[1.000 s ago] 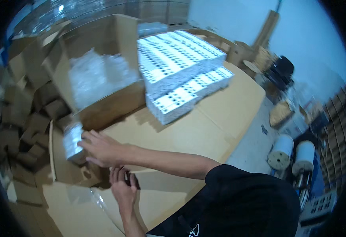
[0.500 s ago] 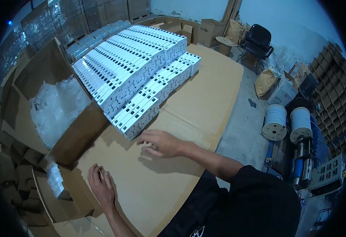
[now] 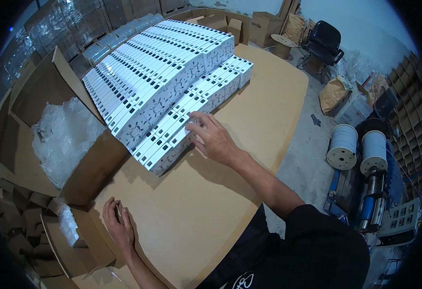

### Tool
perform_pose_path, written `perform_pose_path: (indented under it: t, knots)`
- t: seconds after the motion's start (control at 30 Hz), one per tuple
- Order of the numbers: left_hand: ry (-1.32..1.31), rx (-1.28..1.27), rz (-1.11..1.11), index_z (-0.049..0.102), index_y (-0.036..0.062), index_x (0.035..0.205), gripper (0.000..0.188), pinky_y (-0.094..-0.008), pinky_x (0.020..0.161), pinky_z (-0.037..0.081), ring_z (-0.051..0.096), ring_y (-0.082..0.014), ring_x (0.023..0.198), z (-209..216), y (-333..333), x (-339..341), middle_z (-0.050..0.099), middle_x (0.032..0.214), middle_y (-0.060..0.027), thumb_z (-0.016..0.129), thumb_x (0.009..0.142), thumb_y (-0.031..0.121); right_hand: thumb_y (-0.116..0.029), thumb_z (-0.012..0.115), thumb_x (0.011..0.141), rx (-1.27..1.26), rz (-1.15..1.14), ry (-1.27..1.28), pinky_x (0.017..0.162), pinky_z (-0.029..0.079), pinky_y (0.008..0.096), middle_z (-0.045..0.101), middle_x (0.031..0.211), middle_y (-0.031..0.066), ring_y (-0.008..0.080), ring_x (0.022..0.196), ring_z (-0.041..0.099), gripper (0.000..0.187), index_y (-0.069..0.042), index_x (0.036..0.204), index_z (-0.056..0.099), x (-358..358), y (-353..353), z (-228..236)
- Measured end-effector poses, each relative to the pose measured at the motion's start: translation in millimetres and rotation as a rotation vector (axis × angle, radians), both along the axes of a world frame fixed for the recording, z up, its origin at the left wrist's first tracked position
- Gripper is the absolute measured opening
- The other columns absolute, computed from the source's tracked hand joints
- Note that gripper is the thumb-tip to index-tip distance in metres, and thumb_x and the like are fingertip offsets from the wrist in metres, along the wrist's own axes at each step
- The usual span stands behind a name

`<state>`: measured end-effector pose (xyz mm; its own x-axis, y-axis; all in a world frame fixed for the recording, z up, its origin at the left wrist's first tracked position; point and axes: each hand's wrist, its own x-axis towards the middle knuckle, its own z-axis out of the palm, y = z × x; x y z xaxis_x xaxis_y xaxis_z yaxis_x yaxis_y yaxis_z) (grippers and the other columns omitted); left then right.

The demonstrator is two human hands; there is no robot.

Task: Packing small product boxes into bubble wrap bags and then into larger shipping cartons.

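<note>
Slim white boxes (image 3: 160, 67) with dark square marks on top stand side by side in a large block, with a lower row (image 3: 160, 156) along its near side. My right hand (image 3: 214, 140) is at this lower row, its fingers bent over the top of a white box and the thumb lower, by the patterned end face. Part of the grip is hidden behind the hand. On the brown cardboard table covering (image 3: 172, 216) rests my left hand (image 3: 119, 222), fingers slightly bent and apart, holding nothing. It is nearest to a small open carton (image 3: 95, 236).
At the left stands a large open carton (image 3: 93, 164) with clear plastic film (image 3: 64, 139) inside. White cable spools (image 3: 342, 147) and a control box (image 3: 401, 216) are to the right. A black chair (image 3: 324, 41) stands at the far right, near a paper sack (image 3: 334, 95).
My right hand has moved forward and right from above the bare cardboard to the lower row of white boxes. My left hand has stayed nearly in place. The view has shifted slightly.
</note>
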<state>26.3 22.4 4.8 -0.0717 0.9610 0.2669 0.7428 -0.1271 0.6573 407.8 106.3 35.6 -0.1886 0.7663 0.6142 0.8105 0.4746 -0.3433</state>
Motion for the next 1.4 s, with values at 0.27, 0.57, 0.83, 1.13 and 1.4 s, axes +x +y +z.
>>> perform_pose_path:
  t: [0.27, 0.57, 0.83, 1.13, 1.4]
  knots:
    - [0.007, 0.018, -0.011, 0.062, 0.0030, 0.121, 0.028, -0.0459, 0.112, 0.042, 0.050, -0.0351, 0.133, -0.9, 1.4, -1.7, 0.056, 0.139, -0.0162, 0.062, 0.094, 0.006, 0.003, 0.074, 0.075, -0.107, 0.076, -0.008, 0.093, 0.050, 0.0433, 0.061, 0.116, 0.0089, 0.0320, 0.107, 0.059, 0.045, -0.011, 0.116, 0.060, 15.6, -8.0, -9.6]
    - [-0.053, 0.103, -0.026, 0.064, 0.0009, 0.117, 0.025, -0.0408, 0.102, 0.049, 0.056, -0.0315, 0.125, -5.7, 0.2, -6.9, 0.059, 0.133, -0.0161, 0.064, 0.092, 0.003, 0.006, 0.066, 0.082, -0.244, 0.065, 0.082, 0.080, 0.055, 0.0415, 0.063, 0.114, 0.0107, 0.0342, 0.095, 0.065, 0.037, -0.006, 0.116, 0.061, 9.6, -50.9, 14.4]
    - [-0.803, -0.248, -0.157, 0.062, 0.0030, 0.122, 0.023, -0.0234, 0.055, 0.050, 0.062, -0.0080, 0.068, 14.2, -9.3, -3.2, 0.065, 0.078, -0.0024, 0.063, 0.099, 0.006, 0.003, 0.066, 0.087, -0.436, 0.312, 0.222, 0.078, 0.055, 0.0439, 0.063, 0.108, 0.0131, 0.0360, 0.094, 0.066, 0.034, -0.006, 0.119, 0.061, -68.9, -67.2, 35.7]
    - [-1.055, -0.361, -0.187, 0.058, 0.0067, 0.130, 0.030, -0.0271, 0.060, 0.058, 0.067, -0.0129, 0.069, 13.8, -10.2, -32.3, 0.071, 0.087, -0.0100, 0.056, 0.107, 0.025, 0.003, 0.067, 0.085, -0.450, 0.517, 0.228, 0.078, 0.055, 0.0430, 0.064, 0.110, 0.0162, 0.0377, 0.098, 0.065, 0.031, -0.004, 0.115, 0.062, -184.6, -47.4, 21.8]
    - [-0.930, 0.038, -0.065, 0.054, 0.0043, 0.133, 0.038, -0.0288, 0.081, 0.056, 0.067, -0.0145, 0.092, -8.8, 8.2, -32.6, 0.069, 0.102, -0.0096, 0.065, 0.097, 0.000, 0.000, 0.064, 0.096, -0.567, 0.582, 0.869, 0.083, 0.054, 0.0263, 0.058, 0.132, 0.0175, 0.0125, 0.103, 0.064, 0.013, 0.005, 0.108, 0.060, -222.3, -13.5, -43.9]
